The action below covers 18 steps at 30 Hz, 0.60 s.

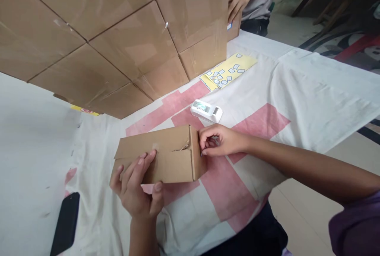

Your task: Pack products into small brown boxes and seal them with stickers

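Note:
A small brown cardboard box [169, 165] lies on the cloth, its top torn near the right end. My left hand [138, 188] grips it from the near left side, fingers spread over the top and thumb at the near edge. My right hand [218, 140] is at the box's right end, thumb and fingers closed in a pinch against that face. What the pinch holds, if anything, is too small and hidden to make out. Just beyond the box is a white tape dispenser [206, 110].
Stacked taped cartons [133, 42] rise like a wall at the back left. Beside them lies a yellow sheet with several small white labels [228, 71]. A black phone [65, 224] is at the lower left. Another person's hand [240, 0] touches a box behind the stack.

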{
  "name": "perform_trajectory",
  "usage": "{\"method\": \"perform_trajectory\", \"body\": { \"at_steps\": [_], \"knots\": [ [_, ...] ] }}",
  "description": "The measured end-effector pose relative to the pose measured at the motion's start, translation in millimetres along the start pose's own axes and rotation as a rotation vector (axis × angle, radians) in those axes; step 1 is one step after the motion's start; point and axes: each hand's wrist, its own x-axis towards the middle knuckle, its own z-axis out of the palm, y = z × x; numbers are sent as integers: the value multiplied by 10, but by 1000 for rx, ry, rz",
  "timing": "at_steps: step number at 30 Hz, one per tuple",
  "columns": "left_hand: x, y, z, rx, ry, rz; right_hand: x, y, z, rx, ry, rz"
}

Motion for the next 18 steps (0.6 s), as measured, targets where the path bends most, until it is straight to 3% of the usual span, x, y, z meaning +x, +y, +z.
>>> {"method": "perform_trajectory", "body": {
  "at_steps": [18],
  "knots": [
    [-1, -16, 17, -9, 16, -17, 7, 24, -6, 31, 2, 29]
  ]
}}
